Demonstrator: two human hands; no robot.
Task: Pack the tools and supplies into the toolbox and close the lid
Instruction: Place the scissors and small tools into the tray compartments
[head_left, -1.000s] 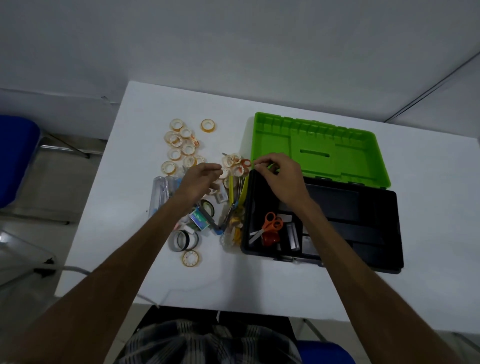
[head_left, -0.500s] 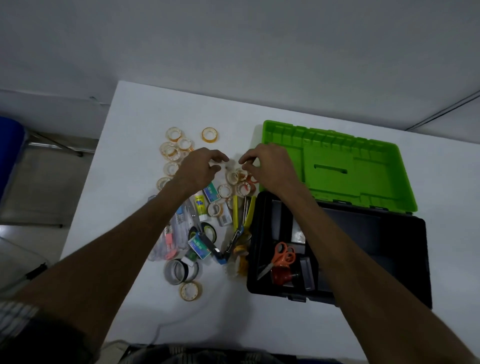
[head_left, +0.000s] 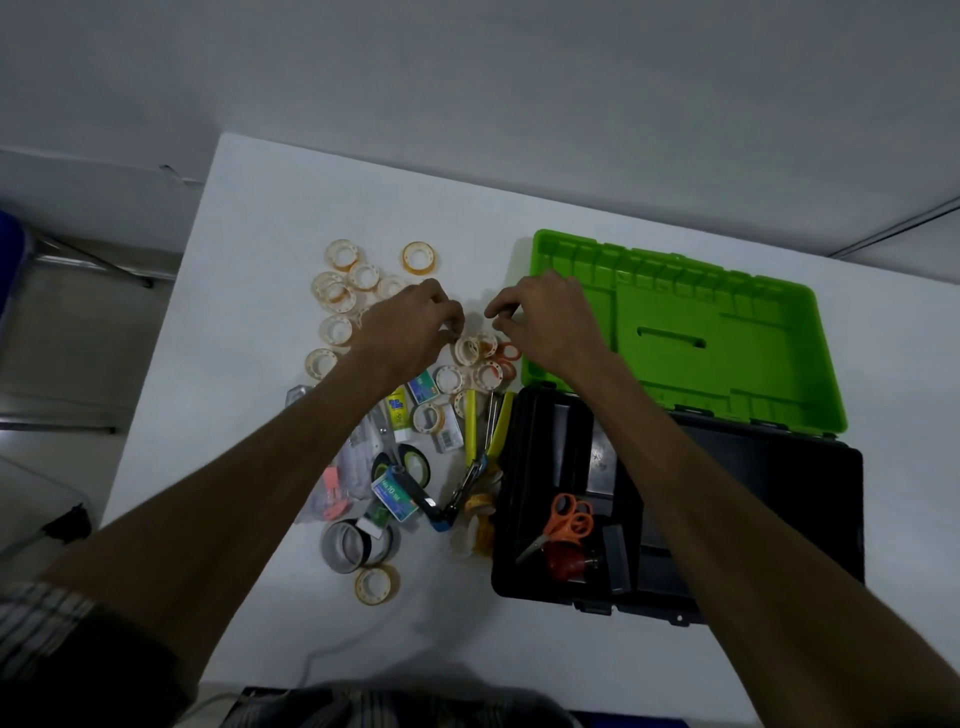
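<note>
The black toolbox (head_left: 550, 590) lies open at the right of the white table, its green lid (head_left: 701, 338) folded back. Orange scissors (head_left: 566, 522) and a red-handled tool (head_left: 563, 564) lie inside. Left of the box is a heap of supplies: small tape rolls (head_left: 337, 283), yellow-handled pliers (head_left: 480, 431), a glue stick (head_left: 397, 410), a staple box (head_left: 393, 496) and a large grey tape roll (head_left: 353, 543). My left hand (head_left: 410, 327) curls its fingertips onto a small tape roll (head_left: 467, 349). My right hand (head_left: 545, 317) hovers beside it, thumb and forefinger apart, holding nothing.
A yellowish tape roll (head_left: 375, 584) lies nearest the table's front edge. The table's left edge (head_left: 171, 364) drops to the floor, with a blue chair (head_left: 8, 270) beyond. A wall stands behind the table.
My right hand has left the toolbox's rim and moved left over the tape rolls. My left hand has moved up to meet it. The view has shifted closer.
</note>
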